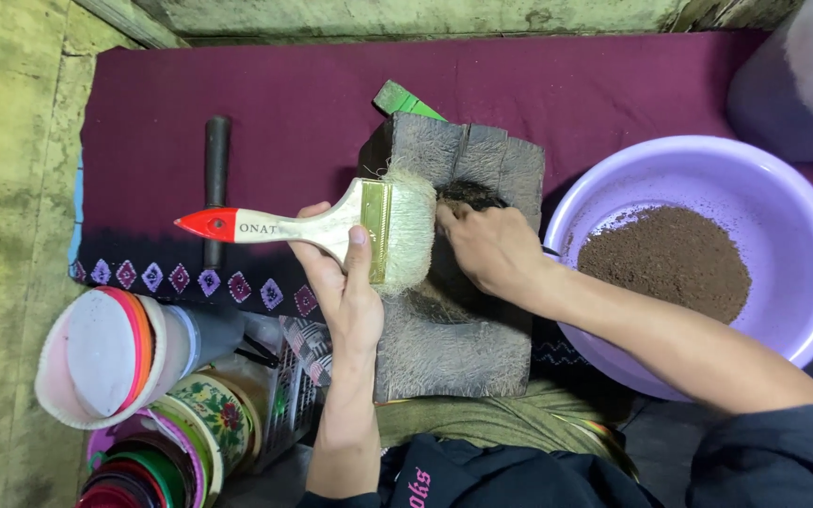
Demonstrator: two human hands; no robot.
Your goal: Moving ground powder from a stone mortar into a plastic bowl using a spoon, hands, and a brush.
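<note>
My left hand (345, 282) grips a wide flat paintbrush (331, 224) with a pale wooden handle, a red tip and a brass ferrule. Its bristles rest on a dark wooden block (463, 348) with a hollow in the middle. My right hand (486, 246) reaches into that hollow (468, 193), fingers curled on something dark inside; what it holds is hidden. The block lies on a maroon cloth (284, 94) in front of me.
A lilac plastic basin (708, 169) holding brown powder (675, 259) sits right of the block. A dark rod (215, 169) lies on the cloth at left. Stacked colourful lids and containers (134, 376) stand at lower left. A translucent tub (802, 75) is top right.
</note>
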